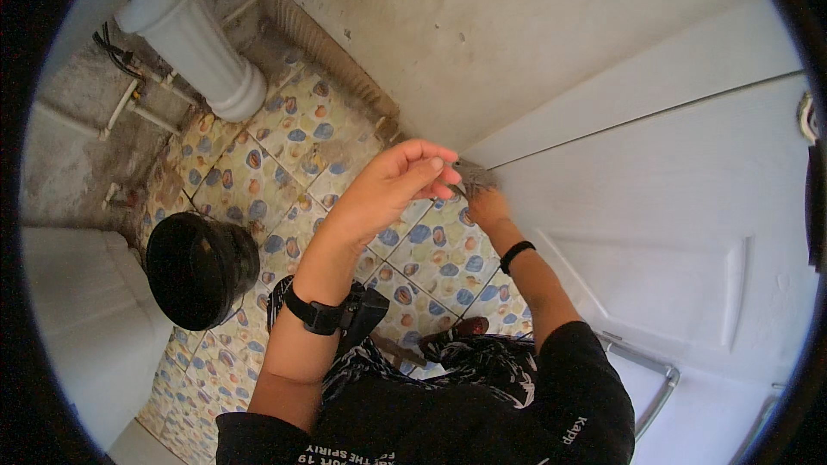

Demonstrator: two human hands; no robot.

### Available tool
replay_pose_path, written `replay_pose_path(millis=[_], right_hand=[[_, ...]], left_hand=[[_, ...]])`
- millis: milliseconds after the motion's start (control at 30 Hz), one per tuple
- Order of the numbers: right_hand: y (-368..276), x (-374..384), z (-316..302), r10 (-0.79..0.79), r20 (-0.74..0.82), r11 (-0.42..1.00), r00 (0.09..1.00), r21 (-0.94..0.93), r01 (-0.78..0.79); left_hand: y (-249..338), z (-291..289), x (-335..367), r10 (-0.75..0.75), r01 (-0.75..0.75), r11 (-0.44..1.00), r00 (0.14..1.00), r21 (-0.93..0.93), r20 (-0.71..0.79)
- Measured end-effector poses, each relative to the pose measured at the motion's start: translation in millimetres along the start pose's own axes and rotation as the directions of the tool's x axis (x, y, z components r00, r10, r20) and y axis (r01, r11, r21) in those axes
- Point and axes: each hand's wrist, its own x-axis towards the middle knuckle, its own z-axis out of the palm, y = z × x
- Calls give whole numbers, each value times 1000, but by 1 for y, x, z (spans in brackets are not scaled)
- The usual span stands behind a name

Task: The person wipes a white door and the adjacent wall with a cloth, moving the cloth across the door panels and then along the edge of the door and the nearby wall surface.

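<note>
Where the hands meet: both work at one spot by the foot of the door (689, 232), where it closes against the frame (637, 77).
Left hand (401, 181): fingers drawn together as in a pinch; whether anything thin sits between them I cannot tell.
Right hand (488, 205): curled, just under a small grey thing (474, 176) at the door edge; whether it grips it cannot be told.
Thing: too blurred to name; it lies at the door's lower corner, touching or just beside the right hand.
Risk: if the door swings, fingers in the gap could be nipped, I judge; a loose pinch could drop the thing on the tiles (284, 164).
Edges: wall (482, 26) ahead, door to the right, metal handle (659, 379) low on the right.
Room: tight; a black bucket (200, 269) stands to the left, the pedestal (202, 43) and pipes (129, 108) lie well apart beyond it.
</note>
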Motion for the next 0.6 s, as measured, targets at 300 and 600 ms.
replay_pose_path(millis=[300,600], right_hand=[[17,-24,-40,41,-19,996,999,-84,-43],[77,-120,-268,128,-863,878,488,-130,-461]], left_hand=[[-6,1,8,25,-25,1000,1000,-2,11],[-10,6,9,15,-15,998,1000,55,-10]])
